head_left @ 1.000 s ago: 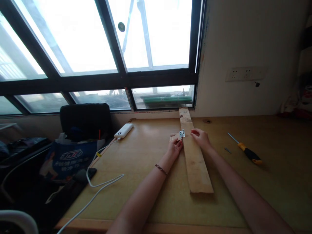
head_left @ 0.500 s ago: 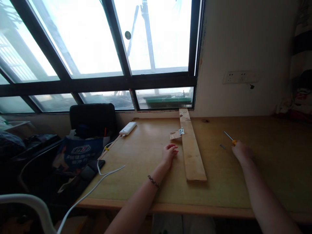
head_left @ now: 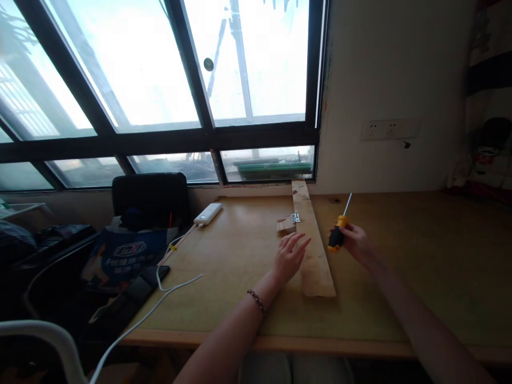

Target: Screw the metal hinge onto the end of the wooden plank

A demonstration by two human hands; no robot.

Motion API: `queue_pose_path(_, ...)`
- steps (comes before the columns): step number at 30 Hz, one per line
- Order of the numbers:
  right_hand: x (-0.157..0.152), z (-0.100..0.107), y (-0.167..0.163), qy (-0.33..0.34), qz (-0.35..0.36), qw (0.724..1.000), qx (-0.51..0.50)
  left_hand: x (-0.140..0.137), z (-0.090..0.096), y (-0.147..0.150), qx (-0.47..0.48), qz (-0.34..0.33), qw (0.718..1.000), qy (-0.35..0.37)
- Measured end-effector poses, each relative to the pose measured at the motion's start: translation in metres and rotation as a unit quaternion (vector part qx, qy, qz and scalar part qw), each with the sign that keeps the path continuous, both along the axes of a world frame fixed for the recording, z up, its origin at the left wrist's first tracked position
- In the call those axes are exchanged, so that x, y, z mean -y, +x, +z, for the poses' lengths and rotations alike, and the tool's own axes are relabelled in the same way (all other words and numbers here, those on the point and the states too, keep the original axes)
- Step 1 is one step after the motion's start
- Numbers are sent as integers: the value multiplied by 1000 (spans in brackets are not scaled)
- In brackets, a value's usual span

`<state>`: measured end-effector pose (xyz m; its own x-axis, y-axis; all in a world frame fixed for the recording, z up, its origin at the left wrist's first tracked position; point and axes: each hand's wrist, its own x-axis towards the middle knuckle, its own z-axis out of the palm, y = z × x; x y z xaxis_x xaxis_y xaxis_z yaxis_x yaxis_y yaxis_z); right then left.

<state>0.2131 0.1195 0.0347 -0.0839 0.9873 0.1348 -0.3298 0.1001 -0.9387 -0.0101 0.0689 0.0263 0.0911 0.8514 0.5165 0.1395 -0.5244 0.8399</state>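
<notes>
My right hand (head_left: 357, 244) grips a screwdriver (head_left: 336, 236) by its black and yellow handle, held above the table with the shaft pointing up and away. My left hand (head_left: 288, 258) is open, fingers apart, over the left side of a long wooden board (head_left: 317, 272). Just beyond those fingers, a small metal hinge (head_left: 295, 217) sits at the board's left edge. It bridges to a small wood block (head_left: 285, 224) beside the board. Whether the left fingers touch the board, I cannot tell.
The board lies lengthwise on the wooden table (head_left: 224, 304), its far end near the window. A white power bank (head_left: 208, 214) with a white cable (head_left: 149, 306) lies on the left. Past the table's left edge are a black chair (head_left: 150, 194) and a blue bag (head_left: 124, 253).
My right hand has lifted the screwdriver off the table and brought it left, towards the board, tip now up. My left hand has moved right over the board, and its fingers have spread.
</notes>
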Motion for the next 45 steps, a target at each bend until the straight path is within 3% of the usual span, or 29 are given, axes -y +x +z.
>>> queue_pose_path(3,22,2,-37,-28,111,992,-47,3,4,1,-56,-43,997,27)
queue_pose_path(7,37,3,-73,-29,157,984,-85,4,3,-5,-101,-35,992,67)
queue_pose_path(11,47,16,-112,-42,231,970,-72,4,10,-20,-21,24,997,72)
queue_pose_path(14,42,34,-130,10,263,964,-45,-4,28,-34,40,45,996,73)
queue_pose_path(17,7,47,-124,123,230,961,92,-27,54,-50,30,84,990,106)
queue_pose_path(19,-30,47,-110,218,109,946,214,-50,74,-63,36,170,975,140)
queue_pose_path(21,-71,35,-96,286,3,908,307,-78,91,-75,42,275,947,161)
queue_pose_path(23,-105,17,-88,302,-12,873,382,-106,104,-87,40,354,923,148)
queue_pose_path(26,-132,-11,-87,286,29,838,463,-143,110,-101,54,356,931,52)
queue_pose_path(30,-137,-25,-93,292,46,813,501,-174,87,-106,55,250,950,-177)
queue_pose_path(34,-135,-24,-94,300,44,805,511,-185,42,-101,59,156,898,-407)
queue_pose_path(39,-137,-26,-95,298,39,806,510,-189,1,-101,80,82,850,-514)
queue_pose_path(45,-136,-26,-96,294,40,808,509,-197,-21,-103,150,-22,810,-566)
